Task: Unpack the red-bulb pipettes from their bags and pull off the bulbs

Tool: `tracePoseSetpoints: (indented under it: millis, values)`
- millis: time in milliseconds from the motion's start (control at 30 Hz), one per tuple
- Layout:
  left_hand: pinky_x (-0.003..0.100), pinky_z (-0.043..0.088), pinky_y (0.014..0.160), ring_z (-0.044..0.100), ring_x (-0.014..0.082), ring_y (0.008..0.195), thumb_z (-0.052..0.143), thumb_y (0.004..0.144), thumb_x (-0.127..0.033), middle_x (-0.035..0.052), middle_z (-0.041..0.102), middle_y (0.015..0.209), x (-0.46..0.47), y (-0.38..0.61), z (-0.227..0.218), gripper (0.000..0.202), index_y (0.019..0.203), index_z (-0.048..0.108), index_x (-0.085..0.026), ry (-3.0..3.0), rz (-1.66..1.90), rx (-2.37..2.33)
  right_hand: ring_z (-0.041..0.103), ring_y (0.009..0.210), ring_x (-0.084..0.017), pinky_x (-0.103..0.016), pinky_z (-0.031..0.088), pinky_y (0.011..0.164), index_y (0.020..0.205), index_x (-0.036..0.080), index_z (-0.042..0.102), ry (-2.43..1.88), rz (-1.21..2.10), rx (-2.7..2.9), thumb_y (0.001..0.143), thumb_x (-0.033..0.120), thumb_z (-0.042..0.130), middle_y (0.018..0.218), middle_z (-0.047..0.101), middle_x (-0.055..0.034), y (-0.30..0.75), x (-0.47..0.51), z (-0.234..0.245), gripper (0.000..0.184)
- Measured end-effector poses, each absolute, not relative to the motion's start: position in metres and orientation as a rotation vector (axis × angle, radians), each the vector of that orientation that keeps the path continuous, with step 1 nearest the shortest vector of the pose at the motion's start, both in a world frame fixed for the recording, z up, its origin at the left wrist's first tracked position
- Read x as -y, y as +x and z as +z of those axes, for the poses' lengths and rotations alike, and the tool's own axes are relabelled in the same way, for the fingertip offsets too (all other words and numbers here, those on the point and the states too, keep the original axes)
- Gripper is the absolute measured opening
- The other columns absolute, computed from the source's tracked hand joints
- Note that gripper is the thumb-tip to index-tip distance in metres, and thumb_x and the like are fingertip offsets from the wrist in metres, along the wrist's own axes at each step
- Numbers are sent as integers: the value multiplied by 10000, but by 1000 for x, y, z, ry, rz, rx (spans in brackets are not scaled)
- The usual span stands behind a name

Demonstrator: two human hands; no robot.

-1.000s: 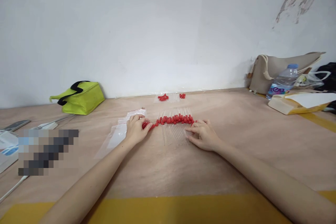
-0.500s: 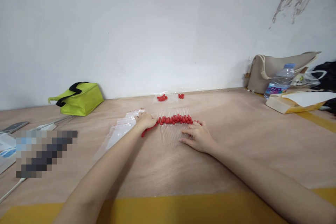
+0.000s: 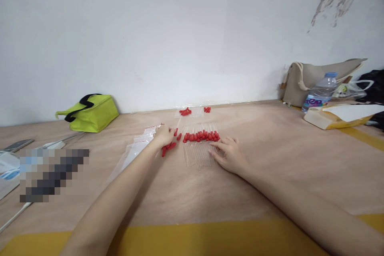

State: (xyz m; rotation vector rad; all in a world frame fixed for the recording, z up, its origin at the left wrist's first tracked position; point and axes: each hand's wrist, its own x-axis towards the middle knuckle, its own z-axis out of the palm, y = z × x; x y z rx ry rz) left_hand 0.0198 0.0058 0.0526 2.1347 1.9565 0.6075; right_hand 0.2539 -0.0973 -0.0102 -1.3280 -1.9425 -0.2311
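A row of clear thin tubes with red caps [image 3: 200,136] lies on the brown table. My left hand [image 3: 163,135] rests at the row's left end, fingers curled over a few red-capped tubes [image 3: 168,147] pulled apart from the row. My right hand [image 3: 230,153] lies flat on the clear ends of the tubes at the row's right, fingers spread. Clear zip bags [image 3: 136,150] lie just left of my left hand.
Loose red caps in a clear bag [image 3: 192,111] lie by the wall. A lime green bag [image 3: 90,112] stands at the back left; a beige bag [image 3: 318,78], a water bottle [image 3: 319,92] and papers at the right. A phone [image 3: 16,145] lies far left.
My left hand has moved slightly up and right and drawn a few red-capped tubes away from the row's left end. My right hand has barely shifted.
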Motion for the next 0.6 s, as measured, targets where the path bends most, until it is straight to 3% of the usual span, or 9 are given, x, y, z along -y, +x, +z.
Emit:
tracePoseSetpoints:
  millis: [100,167,267,367,467,600]
  values:
    - [390,374,825,458,265,1046,426,822,-353,99,587,985,19,21,45,275,683,585,-177,2343,720,-1885,515,885,-207,-357,310,803,1174,191,513,-1290,-354,1809,794,404,499,1032,556,-111,254,96,-11,436]
    - [430,360,841,415,279,1089,404,850,-326,116,548,1070,38,22,36,256,755,584,-171,2717,855,-1676,481,996,-250,-397,300,863,1243,183,448,-1234,-449,1808,769,449,522,1164,489,-145,253,98,-9,549]
    - [434,355,842,418,284,1098,436,858,-285,120,515,1171,64,24,24,189,841,578,-162,3132,848,-1403,407,1118,-271,-445,231,947,1255,239,436,-1125,-535,1977,769,475,522,1249,452,-118,252,103,-4,547]
    - [415,323,881,431,270,1116,441,866,-239,104,516,1215,78,26,17,168,869,586,-155,3403,814,-1232,415,1118,-238,-460,158,981,1193,284,490,-1022,-543,2145,812,434,491,1177,539,-63,250,106,-3,410]
    - [388,310,884,473,246,1088,431,875,-217,89,560,1176,81,27,13,181,863,600,-154,3529,894,-1153,480,1001,-196,-437,173,963,1096,264,558,-971,-524,2196,838,381,478,963,634,-30,248,105,-7,294]
    - [376,299,892,495,219,1070,429,878,-206,60,576,1166,79,28,6,179,887,604,-169,3580,966,-1083,493,828,-159,-420,195,931,1002,240,603,-979,-544,2217,851,327,466,761,625,-12,246,101,-13,221]
